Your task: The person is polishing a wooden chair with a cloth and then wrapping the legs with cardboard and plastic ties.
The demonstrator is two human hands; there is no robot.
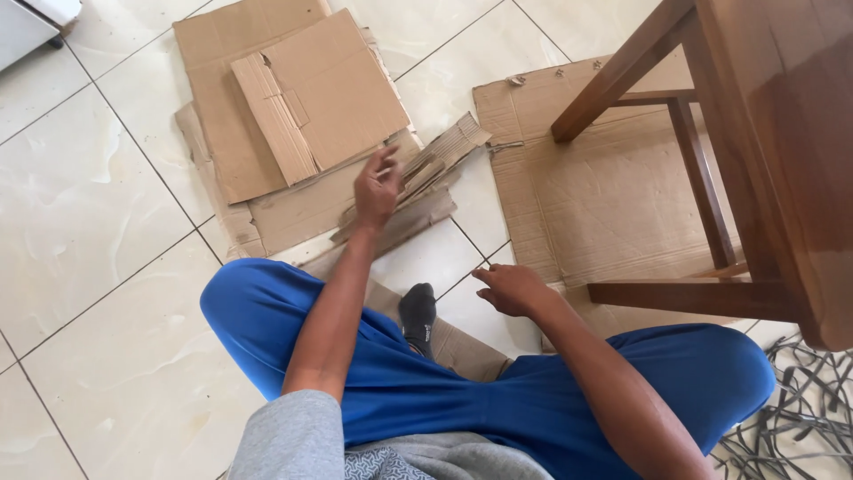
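Grey shirt fabric (355, 449) fills the bottom of the head view, and above it lie 2 crossed legs in blue trousers (462, 391), with a foot in a dark sock (418, 311) tucked between the knees. From the left shoulder the arm runs straight and nearly fully stretched over the left knee. Its left hand (378, 188) rests on a bundle of torn cardboard strips (426, 182) on the tiled floor (98, 231), fingers loosely spread and curled over the strips' near end; whether they clasp the strips or only press on them cannot be told. Those strips lie at the right edge of a stack of flat cardboard sheets (284, 116), towards the far side of the floor. Bent at the elbow, the right arm crosses the right thigh, and the right hand (514, 289) hangs palm down, fingers half curled and holding nothing, just above the near left corner of a large flattened carton (604, 196). On that carton stand the legs of a wooden table (764, 133). Dark tangled straps (800, 409) lie at the floor's lower right corner.
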